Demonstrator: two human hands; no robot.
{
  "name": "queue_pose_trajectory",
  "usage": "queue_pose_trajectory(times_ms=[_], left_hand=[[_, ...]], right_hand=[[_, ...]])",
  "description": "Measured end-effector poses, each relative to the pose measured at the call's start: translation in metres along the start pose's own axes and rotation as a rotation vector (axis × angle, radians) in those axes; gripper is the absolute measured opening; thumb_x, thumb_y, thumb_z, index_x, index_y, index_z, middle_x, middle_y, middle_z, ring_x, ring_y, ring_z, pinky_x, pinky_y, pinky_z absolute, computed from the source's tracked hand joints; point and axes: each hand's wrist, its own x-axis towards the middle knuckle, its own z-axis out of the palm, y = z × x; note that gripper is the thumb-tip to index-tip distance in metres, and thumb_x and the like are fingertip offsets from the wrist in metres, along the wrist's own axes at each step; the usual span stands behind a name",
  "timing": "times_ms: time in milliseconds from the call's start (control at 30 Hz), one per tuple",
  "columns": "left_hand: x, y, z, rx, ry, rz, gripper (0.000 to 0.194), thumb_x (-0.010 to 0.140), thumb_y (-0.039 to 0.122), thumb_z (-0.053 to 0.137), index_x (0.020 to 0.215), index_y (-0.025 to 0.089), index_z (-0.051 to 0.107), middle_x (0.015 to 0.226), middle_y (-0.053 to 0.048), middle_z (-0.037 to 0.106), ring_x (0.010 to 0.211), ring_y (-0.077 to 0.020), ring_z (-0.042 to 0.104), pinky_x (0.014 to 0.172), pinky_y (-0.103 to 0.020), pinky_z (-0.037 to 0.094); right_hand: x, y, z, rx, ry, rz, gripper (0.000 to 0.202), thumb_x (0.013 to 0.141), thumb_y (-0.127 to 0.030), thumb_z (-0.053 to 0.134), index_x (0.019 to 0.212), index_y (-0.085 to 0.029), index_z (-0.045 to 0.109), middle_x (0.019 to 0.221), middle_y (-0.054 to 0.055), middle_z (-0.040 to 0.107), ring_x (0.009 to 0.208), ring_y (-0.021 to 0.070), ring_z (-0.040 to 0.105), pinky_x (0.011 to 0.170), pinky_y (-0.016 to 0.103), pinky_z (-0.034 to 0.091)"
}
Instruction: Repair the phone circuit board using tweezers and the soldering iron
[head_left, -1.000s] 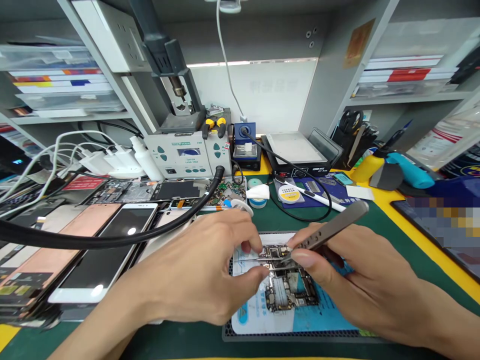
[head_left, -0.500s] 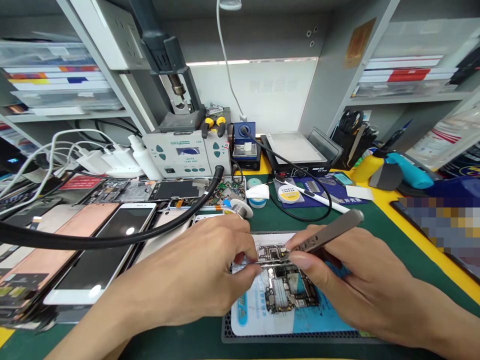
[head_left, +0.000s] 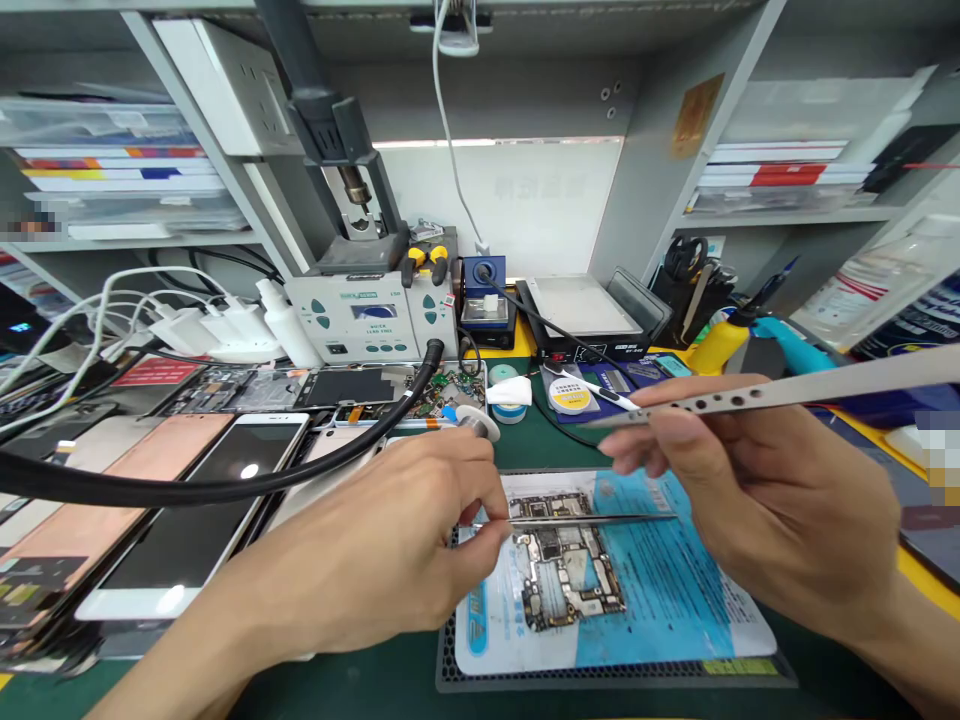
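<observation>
My left hand (head_left: 431,525) pinches a thin, pointed metal tool (head_left: 592,521) between thumb and fingers. The tool lies level over a phone circuit board (head_left: 574,600), its point toward the right; whether it touches the board I cannot tell. My right hand (head_left: 780,500) is closed round metal tweezers (head_left: 739,398) with a row of holes, tip leftward, above the mat's right side. Under the board is a white and blue sheet (head_left: 660,600) on a dark mesh-edged mat (head_left: 615,678).
A black hose (head_left: 225,490) arches over phones (head_left: 199,500) on the left. Behind stand a hot air station (head_left: 367,318), a small round tub (head_left: 510,410) and a flat heating plate (head_left: 577,305). Bottles (head_left: 716,345) stand at right.
My right hand has lifted away from the board to the right, bringing the tweezers with it. The tool in my left hand now shows its full point; the left hand has barely moved.
</observation>
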Motion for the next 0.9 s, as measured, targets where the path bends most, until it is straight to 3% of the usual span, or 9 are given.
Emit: queue_pose_trajectory(times_ms=[133, 300, 567, 800, 900], left_hand=[[-0.001, -0.005, -0.002, 0.002, 0.023, 0.009, 0.014, 0.094, 0.016, 0.056, 0.089, 0.024, 0.066, 0.089, 0.002, 0.061, 0.084, -0.0155, 0.057, 0.073, -0.029, 0.04], [0.0, -0.007, -0.007, -0.002, 0.064, 0.004, 0.013, 0.097, 0.017, 0.056, 0.088, 0.022, 0.063, 0.087, 0.002, 0.059, 0.078, -0.0141, 0.056, 0.067, -0.027, 0.039], [0.002, -0.003, -0.01, -0.011, 0.114, 0.037, 0.014, 0.099, 0.019, 0.054, 0.088, 0.021, 0.064, 0.086, 0.001, 0.059, 0.081, -0.0148, 0.056, 0.065, -0.027, 0.038], [0.002, -0.003, -0.007, -0.007, 0.114, 0.056, 0.017, 0.101, 0.018, 0.052, 0.088, 0.021, 0.064, 0.088, 0.001, 0.058, 0.083, -0.0151, 0.055, 0.069, -0.028, 0.039], [0.002, -0.005, -0.008, 0.007, 0.177, 0.076, 0.012, 0.102, 0.021, 0.056, 0.096, 0.022, 0.066, 0.093, 0.001, 0.059, 0.087, -0.0155, 0.056, 0.076, -0.03, 0.042]], right_hand=[[0.005, 0.004, -0.002, -0.122, -0.175, -0.181, 0.017, 0.107, -0.015, 0.054, 0.106, -0.023, 0.069, 0.106, 0.005, 0.079, 0.092, 0.0189, 0.079, 0.08, 0.03, 0.061], [0.004, 0.002, -0.005, -0.124, -0.418, -0.196, 0.014, 0.109, -0.017, 0.05, 0.115, -0.022, 0.062, 0.098, 0.003, 0.079, 0.081, 0.0191, 0.078, 0.067, 0.028, 0.056], [0.004, 0.005, -0.002, -0.059, -0.502, -0.191, 0.012, 0.107, -0.018, 0.057, 0.115, -0.021, 0.065, 0.098, 0.004, 0.079, 0.082, 0.0189, 0.076, 0.071, 0.029, 0.055], [0.002, 0.004, 0.002, 0.0, -0.418, -0.253, 0.011, 0.1, -0.01, 0.067, 0.106, -0.019, 0.07, 0.092, 0.003, 0.081, 0.079, 0.0172, 0.076, 0.073, 0.028, 0.058], [0.004, 0.003, 0.0, 0.028, -0.4, -0.248, 0.013, 0.098, -0.008, 0.068, 0.103, -0.02, 0.069, 0.089, 0.0, 0.08, 0.075, 0.0141, 0.075, 0.07, 0.024, 0.056]])
